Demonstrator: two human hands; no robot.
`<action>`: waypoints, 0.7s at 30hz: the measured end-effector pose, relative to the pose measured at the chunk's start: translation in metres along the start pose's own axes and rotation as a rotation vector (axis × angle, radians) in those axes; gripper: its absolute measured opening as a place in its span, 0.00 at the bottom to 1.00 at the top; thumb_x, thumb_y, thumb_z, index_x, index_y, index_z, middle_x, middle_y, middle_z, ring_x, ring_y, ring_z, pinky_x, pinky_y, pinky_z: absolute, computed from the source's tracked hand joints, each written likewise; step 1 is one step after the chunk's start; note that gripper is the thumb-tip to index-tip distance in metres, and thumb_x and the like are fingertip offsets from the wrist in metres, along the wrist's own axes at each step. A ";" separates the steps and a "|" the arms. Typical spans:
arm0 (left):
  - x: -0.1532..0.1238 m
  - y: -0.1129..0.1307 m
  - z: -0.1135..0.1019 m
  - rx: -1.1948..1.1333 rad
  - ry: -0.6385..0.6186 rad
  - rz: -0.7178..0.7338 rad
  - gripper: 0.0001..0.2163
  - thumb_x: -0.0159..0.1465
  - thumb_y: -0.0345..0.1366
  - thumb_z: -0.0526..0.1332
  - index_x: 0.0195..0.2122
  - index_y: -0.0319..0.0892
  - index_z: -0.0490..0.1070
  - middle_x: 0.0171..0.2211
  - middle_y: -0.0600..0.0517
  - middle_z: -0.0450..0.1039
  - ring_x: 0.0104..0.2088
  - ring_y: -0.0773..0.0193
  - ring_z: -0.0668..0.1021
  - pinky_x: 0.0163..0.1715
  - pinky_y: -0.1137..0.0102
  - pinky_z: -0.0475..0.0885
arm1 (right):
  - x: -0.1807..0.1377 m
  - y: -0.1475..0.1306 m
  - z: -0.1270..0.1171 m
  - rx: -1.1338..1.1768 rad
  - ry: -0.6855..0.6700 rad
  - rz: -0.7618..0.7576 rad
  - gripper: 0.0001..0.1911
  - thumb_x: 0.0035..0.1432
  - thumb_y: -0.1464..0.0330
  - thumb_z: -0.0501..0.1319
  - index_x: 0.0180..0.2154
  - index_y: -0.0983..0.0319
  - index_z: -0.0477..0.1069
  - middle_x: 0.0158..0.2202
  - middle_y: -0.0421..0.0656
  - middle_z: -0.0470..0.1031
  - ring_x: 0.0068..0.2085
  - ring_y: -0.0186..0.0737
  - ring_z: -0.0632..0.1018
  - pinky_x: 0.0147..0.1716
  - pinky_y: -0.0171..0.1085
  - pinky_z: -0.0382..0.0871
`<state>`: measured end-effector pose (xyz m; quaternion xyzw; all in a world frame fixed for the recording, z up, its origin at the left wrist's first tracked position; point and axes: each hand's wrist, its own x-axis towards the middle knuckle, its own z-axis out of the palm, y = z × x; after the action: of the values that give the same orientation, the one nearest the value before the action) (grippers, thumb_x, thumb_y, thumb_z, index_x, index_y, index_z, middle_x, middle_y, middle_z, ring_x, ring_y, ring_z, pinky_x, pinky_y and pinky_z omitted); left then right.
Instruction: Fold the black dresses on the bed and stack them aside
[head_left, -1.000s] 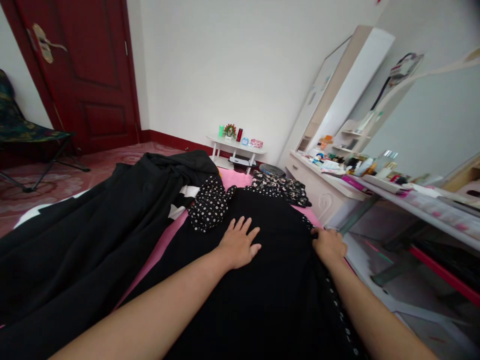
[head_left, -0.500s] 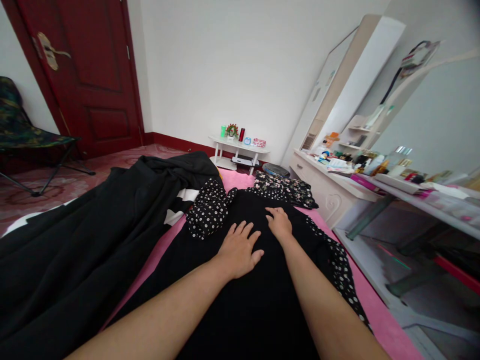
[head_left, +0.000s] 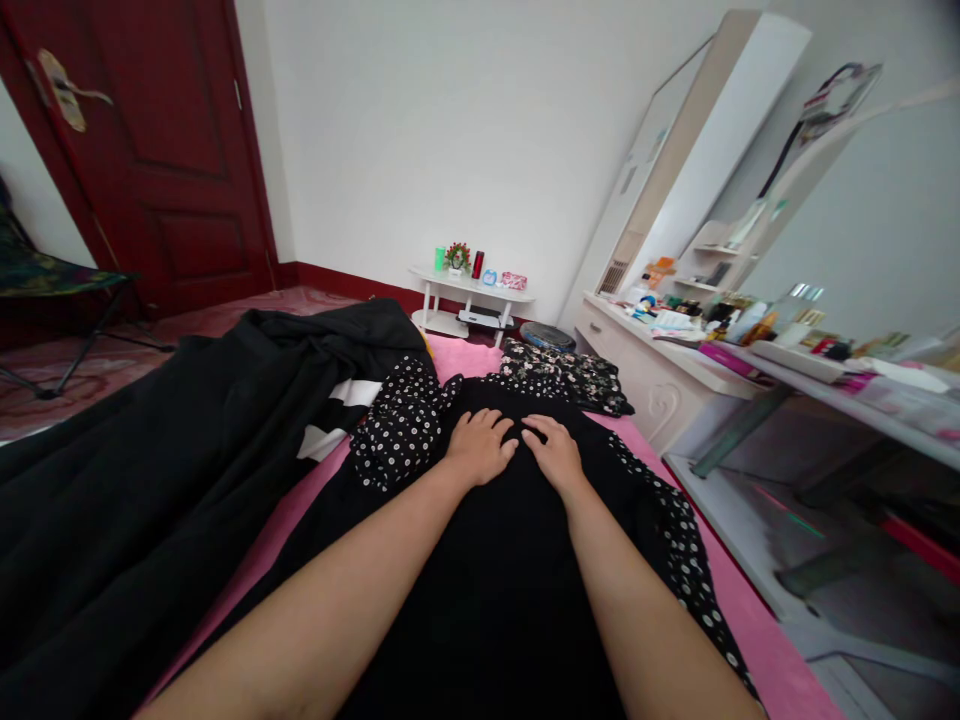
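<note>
A black garment [head_left: 495, 580] with white-dotted sleeves lies spread on a pink bed sheet [head_left: 750, 640] in front of me. My left hand [head_left: 478, 445] rests flat on its upper part, fingers stretched out. My right hand [head_left: 553, 450] lies flat right beside it, fingers pointing left toward the left hand, almost touching it. Neither hand holds anything. One dotted sleeve [head_left: 401, 425] lies to the left of my hands; dotted fabric [head_left: 679, 540] also runs along the garment's right edge.
A large black coat [head_left: 187, 440] covers the bed's left side. A floral black cloth [head_left: 570, 375] lies beyond my hands. A cluttered white dresser [head_left: 660, 365] and glass shelf [head_left: 847, 395] stand right, a small white table [head_left: 469, 300] at the wall, a red door [head_left: 150, 150] and folding chair [head_left: 52, 290] left.
My right hand left the garment's right edge and came to the middle beside the left hand. My left hand slid forward up the garment. The right dotted edge now lies folded inward.
</note>
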<state>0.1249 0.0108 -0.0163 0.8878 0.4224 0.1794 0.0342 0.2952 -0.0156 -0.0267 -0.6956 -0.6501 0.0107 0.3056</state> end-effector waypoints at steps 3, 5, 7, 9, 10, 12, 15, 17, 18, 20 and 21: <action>0.004 -0.012 0.010 0.019 -0.026 -0.142 0.24 0.66 0.50 0.43 0.60 0.51 0.59 0.63 0.50 0.55 0.63 0.51 0.56 0.59 0.49 0.51 | 0.006 0.007 -0.001 -0.124 -0.047 0.166 0.20 0.59 0.61 0.54 0.53 0.57 0.68 0.59 0.42 0.65 0.58 0.45 0.65 0.58 0.46 0.55; 0.007 -0.018 0.008 0.022 -0.054 -0.232 0.25 0.65 0.51 0.43 0.60 0.51 0.59 0.64 0.50 0.53 0.63 0.48 0.54 0.58 0.48 0.52 | 0.008 0.007 -0.001 -0.188 -0.046 0.259 0.22 0.60 0.61 0.53 0.55 0.57 0.65 0.60 0.43 0.62 0.60 0.47 0.61 0.60 0.52 0.50; 0.008 -0.021 0.005 0.018 -0.078 -0.295 0.25 0.65 0.51 0.44 0.60 0.51 0.59 0.65 0.50 0.51 0.63 0.46 0.53 0.57 0.48 0.55 | 0.007 0.001 -0.001 -0.220 -0.043 0.281 0.22 0.61 0.61 0.52 0.55 0.57 0.65 0.61 0.44 0.61 0.61 0.49 0.59 0.59 0.57 0.47; 0.008 -0.022 0.003 0.018 -0.070 -0.309 0.25 0.64 0.51 0.44 0.60 0.50 0.59 0.65 0.50 0.50 0.63 0.45 0.53 0.57 0.48 0.55 | 0.004 -0.008 0.000 -0.228 -0.002 0.245 0.22 0.61 0.62 0.51 0.56 0.58 0.64 0.62 0.45 0.60 0.62 0.50 0.57 0.59 0.60 0.46; 0.007 -0.021 0.002 0.017 -0.055 -0.283 0.25 0.64 0.51 0.44 0.60 0.50 0.59 0.65 0.50 0.50 0.64 0.45 0.53 0.58 0.48 0.54 | 0.002 -0.013 0.000 -0.222 0.012 0.192 0.23 0.62 0.62 0.50 0.57 0.58 0.63 0.62 0.45 0.58 0.63 0.49 0.56 0.59 0.59 0.47; 0.006 -0.020 0.003 0.007 -0.053 -0.162 0.26 0.65 0.51 0.44 0.62 0.50 0.56 0.65 0.50 0.49 0.64 0.47 0.52 0.59 0.48 0.51 | 0.000 -0.021 0.001 -0.189 -0.047 0.029 0.24 0.63 0.61 0.48 0.60 0.56 0.58 0.64 0.43 0.55 0.65 0.46 0.52 0.60 0.57 0.47; 0.006 -0.022 0.003 -0.008 -0.143 -0.042 0.27 0.65 0.54 0.41 0.64 0.52 0.51 0.66 0.53 0.46 0.65 0.50 0.50 0.61 0.47 0.45 | 0.001 -0.022 0.002 -0.186 -0.260 -0.068 0.26 0.65 0.56 0.44 0.62 0.52 0.53 0.66 0.41 0.51 0.66 0.45 0.49 0.60 0.57 0.44; 0.007 -0.025 0.003 -0.009 -0.190 -0.122 0.29 0.64 0.57 0.41 0.64 0.52 0.51 0.67 0.52 0.44 0.65 0.49 0.48 0.60 0.47 0.47 | 0.002 -0.017 0.001 -0.249 -0.287 0.062 0.28 0.64 0.52 0.42 0.63 0.52 0.53 0.67 0.42 0.48 0.66 0.50 0.47 0.59 0.61 0.41; 0.007 -0.027 0.002 -0.010 -0.192 -0.181 0.31 0.63 0.58 0.42 0.64 0.50 0.52 0.67 0.51 0.43 0.65 0.48 0.47 0.60 0.48 0.49 | 0.003 -0.015 0.001 -0.283 -0.262 0.141 0.30 0.63 0.50 0.43 0.63 0.53 0.53 0.67 0.42 0.46 0.66 0.53 0.46 0.59 0.63 0.40; 0.007 -0.030 0.001 -0.015 -0.159 -0.270 0.31 0.63 0.58 0.43 0.64 0.48 0.52 0.67 0.49 0.42 0.65 0.47 0.48 0.59 0.50 0.53 | 0.002 -0.012 0.000 -0.320 -0.208 0.239 0.32 0.62 0.48 0.43 0.63 0.54 0.54 0.68 0.44 0.43 0.66 0.57 0.44 0.58 0.64 0.40; 0.007 -0.030 0.000 -0.016 -0.126 -0.286 0.31 0.63 0.57 0.44 0.64 0.47 0.52 0.67 0.48 0.41 0.65 0.47 0.50 0.58 0.51 0.54 | 0.001 -0.013 0.000 -0.325 -0.190 0.254 0.32 0.62 0.48 0.43 0.63 0.55 0.54 0.68 0.45 0.43 0.66 0.58 0.43 0.58 0.65 0.40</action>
<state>0.1065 0.0353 -0.0208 0.8278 0.5400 0.1201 0.0929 0.2840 -0.0150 -0.0205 -0.8079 -0.5762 0.0099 0.1233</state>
